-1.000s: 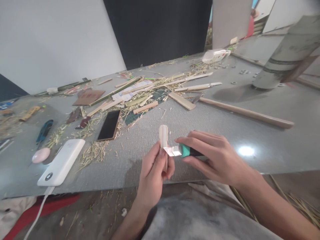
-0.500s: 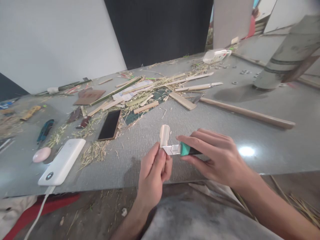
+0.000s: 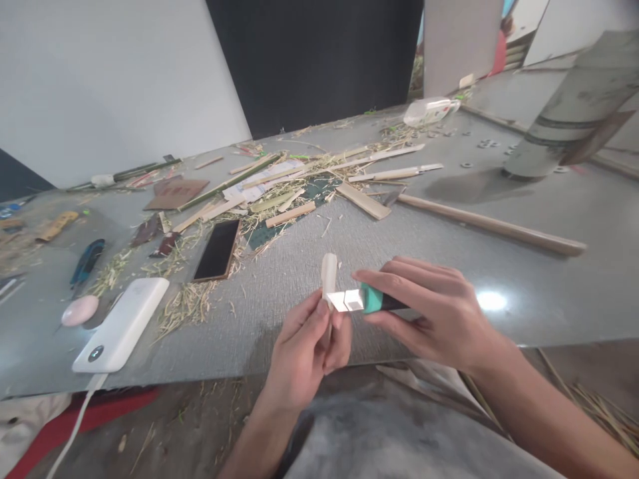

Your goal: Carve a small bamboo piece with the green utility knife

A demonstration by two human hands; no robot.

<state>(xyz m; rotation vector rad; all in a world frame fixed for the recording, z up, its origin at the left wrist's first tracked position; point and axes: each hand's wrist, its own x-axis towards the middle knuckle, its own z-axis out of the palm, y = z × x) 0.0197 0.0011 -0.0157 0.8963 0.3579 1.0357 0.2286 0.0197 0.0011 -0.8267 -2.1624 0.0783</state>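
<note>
My left hand (image 3: 309, 342) is closed around a small pale strip that looks like bamboo (image 3: 329, 271), its rounded end pointing up and away from me. The strip's lower part is hidden by my fingers. In my right hand (image 3: 429, 306) is a utility knife (image 3: 371, 299) with a green and black handle. Its bare blade points left and meets the strip just above my left thumb. Both hands are over the front of the grey table (image 3: 399, 246).
A phone (image 3: 217, 250) and a white power bank (image 3: 122, 324) with a cable lie left. Behind are bamboo strips (image 3: 363, 200), shavings and a craft knife (image 3: 397, 173). A long wooden stick (image 3: 492, 223) and a grey cylinder (image 3: 554, 133) stand right. Another blue-black cutter (image 3: 87, 261) lies far left.
The strip has turned slightly in my left hand and looks narrower. My left fingers have shifted a little to the right, and the knife blade has tilted, catching more light.
</note>
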